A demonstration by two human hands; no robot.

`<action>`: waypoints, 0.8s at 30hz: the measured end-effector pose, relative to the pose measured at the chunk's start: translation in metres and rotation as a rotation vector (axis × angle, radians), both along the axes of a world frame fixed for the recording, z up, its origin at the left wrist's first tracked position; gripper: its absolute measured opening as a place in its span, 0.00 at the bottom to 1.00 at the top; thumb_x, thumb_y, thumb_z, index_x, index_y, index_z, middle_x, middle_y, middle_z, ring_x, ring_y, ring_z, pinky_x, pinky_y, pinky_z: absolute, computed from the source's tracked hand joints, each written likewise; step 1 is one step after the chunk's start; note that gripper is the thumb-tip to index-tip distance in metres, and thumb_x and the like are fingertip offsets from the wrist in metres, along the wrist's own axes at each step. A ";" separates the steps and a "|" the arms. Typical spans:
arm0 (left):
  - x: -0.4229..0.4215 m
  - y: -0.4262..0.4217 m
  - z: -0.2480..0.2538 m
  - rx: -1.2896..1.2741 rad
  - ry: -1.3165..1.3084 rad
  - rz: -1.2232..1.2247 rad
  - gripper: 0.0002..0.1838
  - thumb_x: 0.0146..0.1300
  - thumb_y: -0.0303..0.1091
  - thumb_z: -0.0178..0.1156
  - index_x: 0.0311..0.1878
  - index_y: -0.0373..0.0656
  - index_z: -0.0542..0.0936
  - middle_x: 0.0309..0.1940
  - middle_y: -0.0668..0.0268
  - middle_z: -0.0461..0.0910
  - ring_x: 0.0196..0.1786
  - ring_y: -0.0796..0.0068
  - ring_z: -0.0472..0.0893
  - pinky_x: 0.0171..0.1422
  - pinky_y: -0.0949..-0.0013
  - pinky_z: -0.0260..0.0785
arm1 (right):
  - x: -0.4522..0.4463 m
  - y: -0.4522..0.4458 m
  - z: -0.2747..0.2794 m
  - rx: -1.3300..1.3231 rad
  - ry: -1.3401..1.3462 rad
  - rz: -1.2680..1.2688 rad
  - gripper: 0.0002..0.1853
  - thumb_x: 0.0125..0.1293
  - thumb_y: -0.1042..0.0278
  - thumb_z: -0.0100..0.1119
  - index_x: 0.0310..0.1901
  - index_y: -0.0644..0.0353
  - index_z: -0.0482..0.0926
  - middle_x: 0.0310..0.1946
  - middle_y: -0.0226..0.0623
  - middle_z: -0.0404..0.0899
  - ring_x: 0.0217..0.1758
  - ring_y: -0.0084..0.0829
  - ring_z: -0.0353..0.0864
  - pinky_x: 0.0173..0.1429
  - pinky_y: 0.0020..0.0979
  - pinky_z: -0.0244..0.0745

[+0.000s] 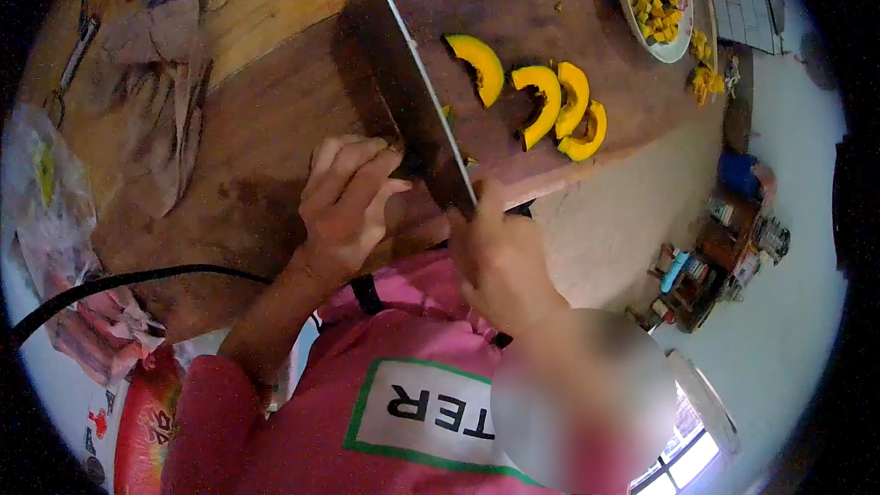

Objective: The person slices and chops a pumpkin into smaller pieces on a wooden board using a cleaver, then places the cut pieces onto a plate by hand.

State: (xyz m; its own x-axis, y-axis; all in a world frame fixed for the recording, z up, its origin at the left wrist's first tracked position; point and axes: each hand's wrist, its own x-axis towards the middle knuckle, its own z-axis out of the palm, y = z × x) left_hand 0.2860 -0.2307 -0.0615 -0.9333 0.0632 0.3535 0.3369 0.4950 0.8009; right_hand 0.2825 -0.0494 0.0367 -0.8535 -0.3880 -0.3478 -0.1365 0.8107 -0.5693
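Observation:
My right hand [495,252] is wrapped round the handle of a large cleaver [417,105], whose wide blade stands over the wooden board [302,64]. Left of the blade, my left hand [353,188] has its fingers curled against a dark piece, mostly hidden by the fingers and the blade. Right of the cleaver lie curved yellow pumpkin slices with green rind: one alone [481,69], and several grouped together [543,101]. Small scraps lie beside the blade.
A white bowl [687,23] of diced pumpkin sits at the upper right, with yellow scraps [706,82] beside it. A brown cloth [165,92] and plastic bags [55,192] are at the left. A black cable [147,275] crosses the lower left.

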 end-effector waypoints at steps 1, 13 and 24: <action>0.000 -0.001 0.000 -0.014 -0.003 -0.010 0.21 0.45 0.22 0.72 0.46 0.34 0.82 0.45 0.54 0.80 0.45 0.50 0.79 0.49 0.56 0.72 | 0.001 -0.003 -0.005 0.014 0.022 -0.018 0.17 0.64 0.79 0.59 0.49 0.71 0.63 0.19 0.52 0.74 0.21 0.57 0.76 0.24 0.51 0.68; 0.001 0.002 0.005 -0.103 0.092 0.051 0.17 0.48 0.27 0.73 0.44 0.37 0.83 0.44 0.53 0.82 0.49 0.50 0.80 0.54 0.56 0.74 | 0.003 0.002 -0.021 -0.071 0.267 -0.058 0.14 0.62 0.77 0.61 0.45 0.66 0.65 0.19 0.54 0.75 0.24 0.60 0.77 0.28 0.52 0.69; 0.008 0.003 0.003 -0.085 0.126 0.099 0.20 0.46 0.28 0.75 0.43 0.35 0.81 0.42 0.52 0.81 0.47 0.48 0.79 0.52 0.56 0.74 | 0.020 0.008 0.019 -0.054 0.224 -0.096 0.09 0.68 0.77 0.57 0.44 0.64 0.67 0.21 0.57 0.74 0.27 0.63 0.76 0.28 0.53 0.66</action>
